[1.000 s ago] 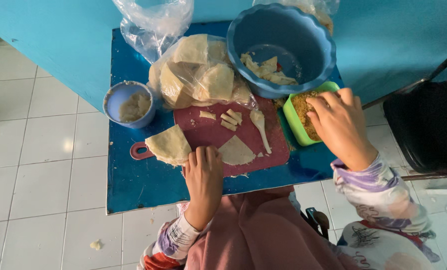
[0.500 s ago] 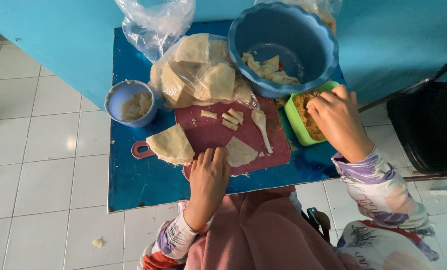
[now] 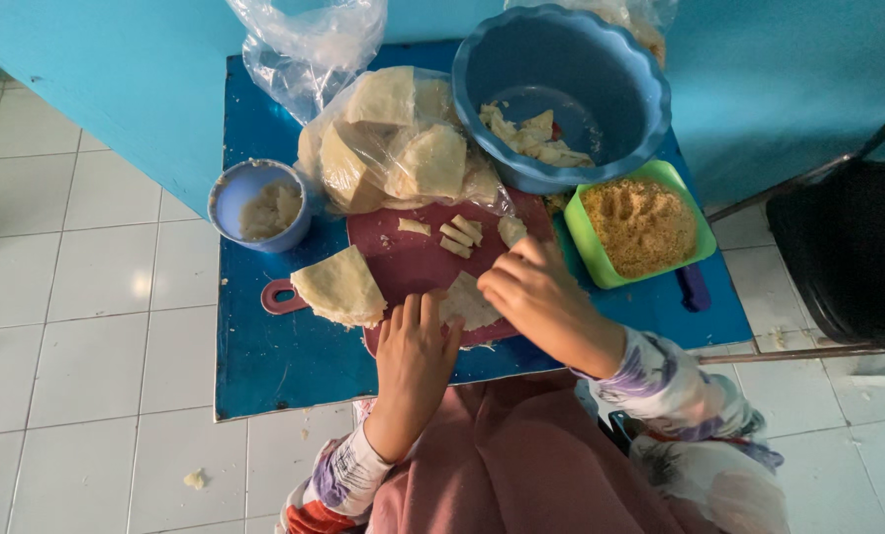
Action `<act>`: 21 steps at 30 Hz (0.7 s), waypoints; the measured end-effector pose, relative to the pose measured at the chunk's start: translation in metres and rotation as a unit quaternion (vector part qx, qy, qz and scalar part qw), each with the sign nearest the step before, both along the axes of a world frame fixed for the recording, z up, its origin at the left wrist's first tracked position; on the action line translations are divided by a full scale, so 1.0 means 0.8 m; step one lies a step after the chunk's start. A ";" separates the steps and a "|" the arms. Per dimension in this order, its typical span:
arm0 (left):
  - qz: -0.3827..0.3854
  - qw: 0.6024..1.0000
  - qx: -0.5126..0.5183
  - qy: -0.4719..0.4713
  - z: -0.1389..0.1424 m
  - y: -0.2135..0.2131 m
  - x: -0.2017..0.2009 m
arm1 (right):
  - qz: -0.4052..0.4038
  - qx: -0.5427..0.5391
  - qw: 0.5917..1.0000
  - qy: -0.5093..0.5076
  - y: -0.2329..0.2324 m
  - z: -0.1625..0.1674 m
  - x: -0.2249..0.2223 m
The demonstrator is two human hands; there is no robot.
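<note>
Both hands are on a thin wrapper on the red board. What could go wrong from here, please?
The stack of wrappers hangs over the red cutting board edge and might slip onto the blue table. The thin wrapper under the left hand and right hand could tear if pulled. The right sleeve lies near the green tray of crumbs and may knock it.

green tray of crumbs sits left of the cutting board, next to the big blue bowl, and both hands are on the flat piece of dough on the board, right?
Not quite: the head view shows the green tray right of the cutting board, not left. It does sit by the big blue bowl, and the left hand and right hand are on the dough.
</note>
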State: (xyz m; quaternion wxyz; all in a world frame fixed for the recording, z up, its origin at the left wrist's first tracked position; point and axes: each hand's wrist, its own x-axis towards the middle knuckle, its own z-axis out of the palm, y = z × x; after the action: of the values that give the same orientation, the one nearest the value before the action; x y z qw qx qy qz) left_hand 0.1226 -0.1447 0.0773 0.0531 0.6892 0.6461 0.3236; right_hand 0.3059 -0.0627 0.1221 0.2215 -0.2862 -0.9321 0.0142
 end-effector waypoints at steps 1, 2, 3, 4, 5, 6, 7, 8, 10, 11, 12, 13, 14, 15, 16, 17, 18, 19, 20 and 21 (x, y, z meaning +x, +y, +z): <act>-0.001 1.000 0.000 -0.002 0.000 0.000 0.000 | 0.012 -0.011 1.000 0.013 -0.004 -0.009 -0.010; -0.002 1.000 0.000 -0.005 0.000 0.000 0.000 | 0.012 -0.018 1.000 0.020 -0.007 -0.019 -0.018; 0.000 1.000 -0.001 0.001 -0.001 0.000 0.001 | 0.012 -0.024 0.999 0.027 -0.010 -0.027 -0.024; 0.002 1.000 -0.002 0.006 -0.001 0.000 0.001 | 0.012 -0.030 0.999 0.033 -0.012 -0.034 -0.026; 0.003 1.000 -0.003 0.012 -0.002 0.000 0.001 | 0.010 -0.045 0.998 0.047 -0.015 -0.040 -0.024; 0.004 1.000 0.000 0.010 -0.003 0.000 0.001 | 0.009 -0.061 0.996 0.061 -0.018 -0.045 -0.021; 0.004 1.000 0.002 0.008 -0.004 -0.001 0.001 | 0.006 -0.077 0.994 0.074 -0.021 -0.049 -0.017; 0.004 1.000 0.005 0.005 -0.004 -0.001 0.002 | 0.004 -0.070 0.995 0.074 -0.022 -0.052 -0.014; 0.009 1.000 -0.004 0.012 -0.006 0.000 0.003 | -0.002 -0.056 0.996 0.075 -0.024 -0.056 -0.008; 0.010 1.000 -0.008 0.016 -0.007 0.000 0.004 | -0.004 -0.054 0.995 0.081 -0.024 -0.057 -0.006; 0.014 1.000 -0.005 0.018 -0.007 0.001 0.005 | -0.006 -0.050 0.995 0.087 -0.023 -0.058 -0.004; 0.018 1.000 -0.001 0.020 -0.007 0.002 0.006 | -0.007 -0.045 0.995 0.094 -0.022 -0.058 -0.003; 0.023 0.999 0.003 0.023 -0.007 0.002 0.007 | -0.011 -0.043 0.995 0.094 -0.020 -0.058 -0.002; 0.023 0.999 0.003 0.025 -0.008 0.002 0.007 | -0.015 -0.040 0.995 0.094 -0.019 -0.058 -0.002; 0.023 0.999 0.002 0.026 -0.007 0.002 0.007 | -0.018 -0.038 0.995 0.095 -0.017 -0.057 -0.003; 0.022 0.999 0.001 0.028 -0.007 0.002 0.007 | -0.019 -0.034 0.995 0.094 -0.017 -0.057 -0.005; 0.023 0.999 0.004 0.027 -0.007 0.002 0.008 | -0.021 -0.031 0.995 0.092 -0.016 -0.057 -0.007; 0.025 0.999 0.007 0.026 -0.007 0.002 0.009 | -0.022 -0.027 0.995 0.091 -0.016 -0.056 -0.008; 0.026 0.999 0.011 0.025 -0.006 0.003 0.010 | -0.026 -0.026 0.995 0.095 -0.015 -0.054 -0.009; 0.027 0.999 0.011 0.024 -0.006 0.003 0.011 | -0.029 -0.024 0.994 0.098 -0.014 -0.052 -0.009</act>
State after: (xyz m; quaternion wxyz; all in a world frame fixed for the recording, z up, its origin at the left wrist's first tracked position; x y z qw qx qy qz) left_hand 0.1310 -0.1420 0.0725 0.0216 0.6799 0.6618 0.3152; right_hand 0.2984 -0.0739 0.0803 0.3054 -0.3151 -0.8967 0.0580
